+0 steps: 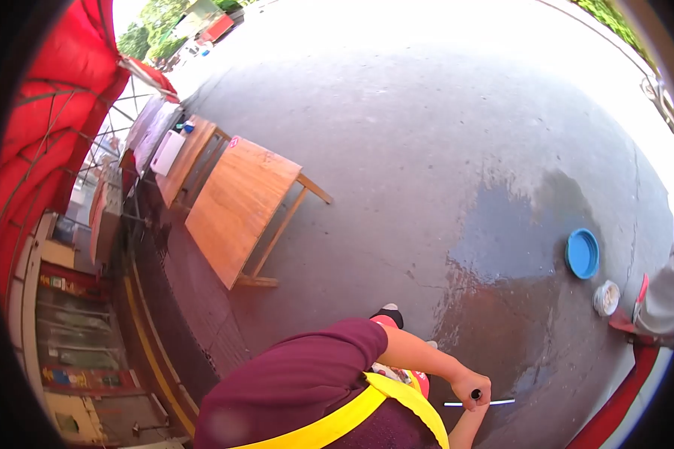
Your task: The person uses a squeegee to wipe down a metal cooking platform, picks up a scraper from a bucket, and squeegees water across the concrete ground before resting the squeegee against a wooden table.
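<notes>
My left hand [469,388] is a closed fist around the upper end of a long-handled tool, whose dark round tip [476,393] points up toward me. A narrow white strip [505,402] shows low behind the fist on both sides. It looks like the blade of a floor squeegee, though most of the handle is hidden. Coming up from the bottom edge, my right hand [478,411] meets the left one at the handle. The fist covers its fingers, so their grip is hidden.
Wet pavement [494,232] spreads ahead. A blue basin [582,254] and a small white bowl [606,298] stand to the right, near a red-framed object [640,367]. Wooden tables [243,202] stand at left, beneath a red canopy [67,97]. A shoe [389,316] shows beside my body.
</notes>
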